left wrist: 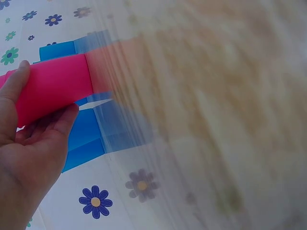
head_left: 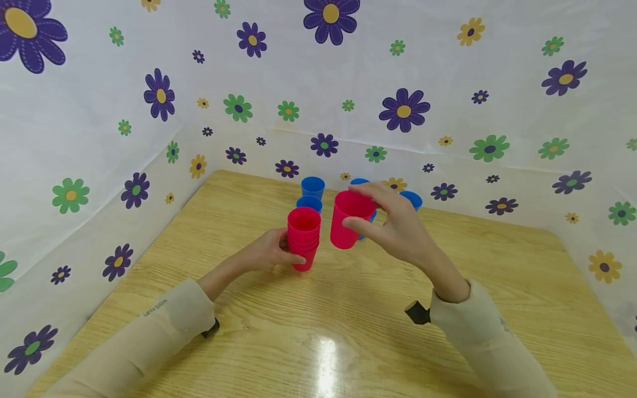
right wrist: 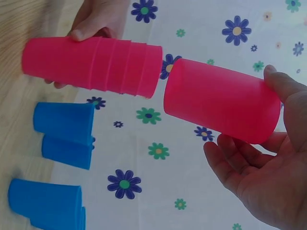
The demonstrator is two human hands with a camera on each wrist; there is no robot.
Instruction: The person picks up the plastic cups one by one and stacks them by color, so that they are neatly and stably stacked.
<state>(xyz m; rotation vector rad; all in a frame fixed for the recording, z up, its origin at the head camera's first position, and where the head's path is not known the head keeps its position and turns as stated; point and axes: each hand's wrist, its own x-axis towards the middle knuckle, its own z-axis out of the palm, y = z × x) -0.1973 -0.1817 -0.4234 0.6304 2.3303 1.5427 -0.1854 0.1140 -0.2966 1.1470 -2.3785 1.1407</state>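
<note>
Mouth of stack: head view only

One single red cup; one red stack of apparently five cups; two blue cups at left, at least three more blue ones, partly hidden, at right; two hands; one bench.

red cups: smooth plastic | blue cups: smooth plastic | table: glossy, wood-grained

We hold both arms forward, left fingers curled in a grip, right fingers in a wide pinch.
</note>
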